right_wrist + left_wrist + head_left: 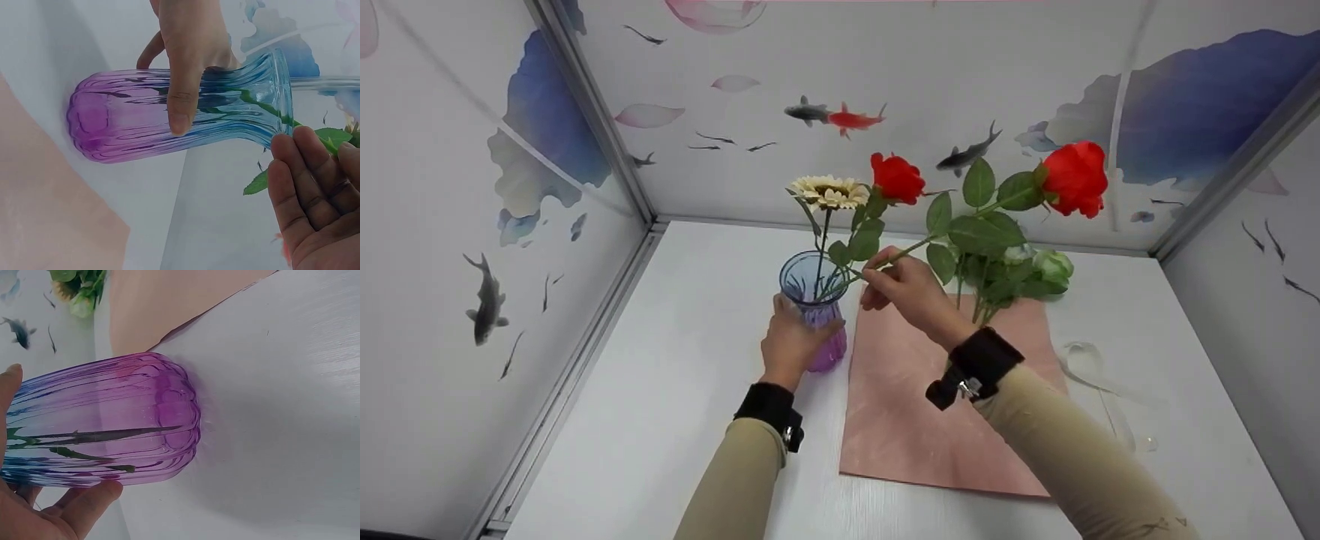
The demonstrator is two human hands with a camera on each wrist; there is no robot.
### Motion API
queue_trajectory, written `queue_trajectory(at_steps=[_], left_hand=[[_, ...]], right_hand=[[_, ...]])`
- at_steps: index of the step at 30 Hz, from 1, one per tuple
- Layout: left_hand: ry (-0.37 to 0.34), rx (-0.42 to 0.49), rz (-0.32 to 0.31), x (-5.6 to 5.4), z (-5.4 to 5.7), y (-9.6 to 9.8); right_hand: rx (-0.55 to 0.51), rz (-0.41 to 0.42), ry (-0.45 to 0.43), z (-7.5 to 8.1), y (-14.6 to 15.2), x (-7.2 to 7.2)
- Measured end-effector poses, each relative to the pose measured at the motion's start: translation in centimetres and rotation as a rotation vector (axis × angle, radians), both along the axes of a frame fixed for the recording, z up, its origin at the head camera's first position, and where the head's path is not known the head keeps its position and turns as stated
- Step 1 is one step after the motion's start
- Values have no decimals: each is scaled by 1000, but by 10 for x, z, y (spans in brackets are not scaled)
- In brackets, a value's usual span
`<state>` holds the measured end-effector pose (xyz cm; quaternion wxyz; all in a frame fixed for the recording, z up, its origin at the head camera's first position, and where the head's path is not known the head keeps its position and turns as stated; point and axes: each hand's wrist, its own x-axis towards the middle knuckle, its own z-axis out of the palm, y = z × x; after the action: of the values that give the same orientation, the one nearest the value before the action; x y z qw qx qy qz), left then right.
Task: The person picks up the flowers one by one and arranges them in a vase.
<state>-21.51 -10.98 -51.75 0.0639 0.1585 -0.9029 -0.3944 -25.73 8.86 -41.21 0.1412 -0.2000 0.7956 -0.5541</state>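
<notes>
My left hand [795, 339] grips a ribbed glass vase [828, 355], blue at the mouth and purple at the base. In the left wrist view, stems [112, 434] show through its wall. A cream sunflower [831, 193] and a red rose [897, 178] stand in it. Just right of the rim, my right hand [913, 291] pinches the stem of a second red rose [1076, 178], whose bloom leans far to the right. In the right wrist view, a green stem [261, 103] runs through the vase mouth, with the right fingertips close by the rim.
A pink paper sheet [930, 420] lies right of the vase on the white table [660, 420]. More flowers, with a pale green bloom [1053, 267], lie at its far end. Thin whitish ribbon [1084, 361] lies to the right. Printed panels [885, 67] enclose the table.
</notes>
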Motion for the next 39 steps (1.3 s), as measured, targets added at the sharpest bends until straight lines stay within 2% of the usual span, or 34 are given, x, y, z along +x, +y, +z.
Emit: queue_trajectory(at_steps=[7,17,28,33,39], left_hand=[[-31,-2,23,1,3,5],[-4,6,50,3,0,8],[16,-53,73,2,-3,16],[16,-63,80,2,-3,19],[25,-59,101,2,-4,20]], right_hand=[[50,-4,0,-2,-4,-2],[17,23,19,-9,-12,-5],[38,41,44,-16,-19,-9],[72,3,76,-17,-23,-7],[93,-118,170,-11,-28,-6]])
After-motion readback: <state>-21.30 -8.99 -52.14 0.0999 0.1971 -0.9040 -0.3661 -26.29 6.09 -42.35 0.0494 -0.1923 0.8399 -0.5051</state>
